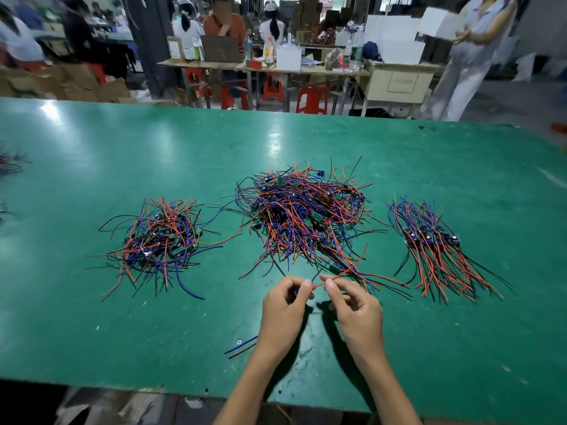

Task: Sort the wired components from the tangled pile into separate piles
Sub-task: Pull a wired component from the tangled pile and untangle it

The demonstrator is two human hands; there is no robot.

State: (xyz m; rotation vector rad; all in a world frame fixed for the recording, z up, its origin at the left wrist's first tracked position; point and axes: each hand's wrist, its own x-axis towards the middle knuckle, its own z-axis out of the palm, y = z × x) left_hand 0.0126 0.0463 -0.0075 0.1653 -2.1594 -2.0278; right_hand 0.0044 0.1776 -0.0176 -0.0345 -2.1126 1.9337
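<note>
Far out to the left of the hands, a loose heap (159, 237) of red, blue and black leads with small boards lies on the green table (92, 317), well apart from either hand. Nearer, just left of the left forearm, a short blue and red wire pair (241, 346) lies on the table with a small pale bit beside it.

The left hand (283, 308) is curled, its thumb and forefinger pinching one end of a red wire (343, 273); something dark shows inside its fingers, too hidden to name. The right hand (356, 305) pinches the same wire just beside it, the fingertips of the two hands nearly meeting. From there the wire runs up and to the right — its long axis leads away from the right hand into the near edge of the tangled pile (303, 216), which sits directly ahead of both hands.

To the right of the right hand lies the combed pile (435, 243), leads fanned toward the person. The right hand is nearer it. Judging by this, the snag is the tangle's own wires crossing the held lead.
</note>
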